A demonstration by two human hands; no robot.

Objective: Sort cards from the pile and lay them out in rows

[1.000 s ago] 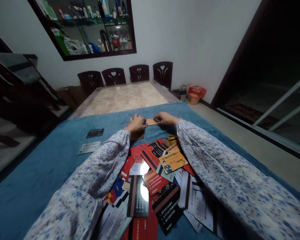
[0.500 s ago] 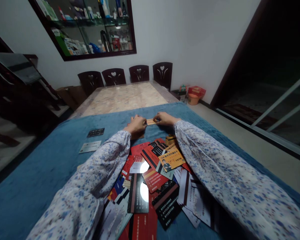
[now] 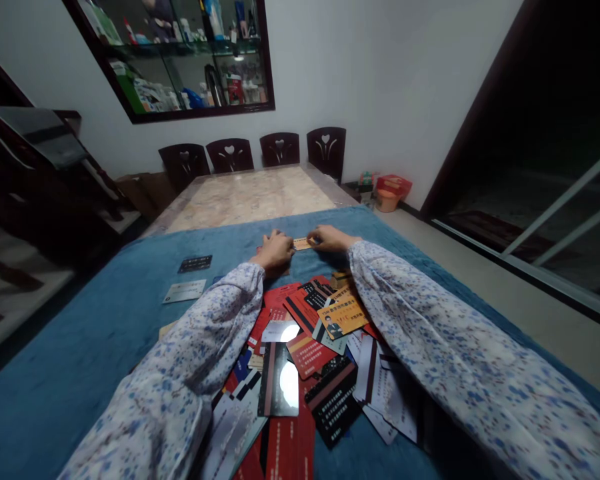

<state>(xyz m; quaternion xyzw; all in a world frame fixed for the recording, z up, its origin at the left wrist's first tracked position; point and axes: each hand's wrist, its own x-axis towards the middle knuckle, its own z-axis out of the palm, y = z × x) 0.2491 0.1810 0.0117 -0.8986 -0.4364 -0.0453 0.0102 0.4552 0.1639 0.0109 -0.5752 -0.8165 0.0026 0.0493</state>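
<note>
Between the floral sleeves (image 3: 195, 353), see a heap of cards (image 3: 279, 387) on the blue cloth (image 3: 100, 347). Can make out numbered lines on the red card (image 3: 310, 358) and the tilted black card (image 3: 333, 403); on the yellow card (image 3: 344, 316), Chinese characters and letters like "VI", last letter unclear. Can name no brand. Past the left sleeve, notice a pale card edge (image 3: 166, 329) newly showing since a second ago. Farther out, find the small orange card (image 3: 303, 244) flat near the cloth's far edge, pinched at its right end in the right hand (image 3: 330, 238), met at its left end by the curled left hand (image 3: 276, 248); cannot tell the left grip's state. Notice no clear shift in either; judge this as steady handling. Beyond, see the marble-look desk (image 3: 260, 193).
</note>
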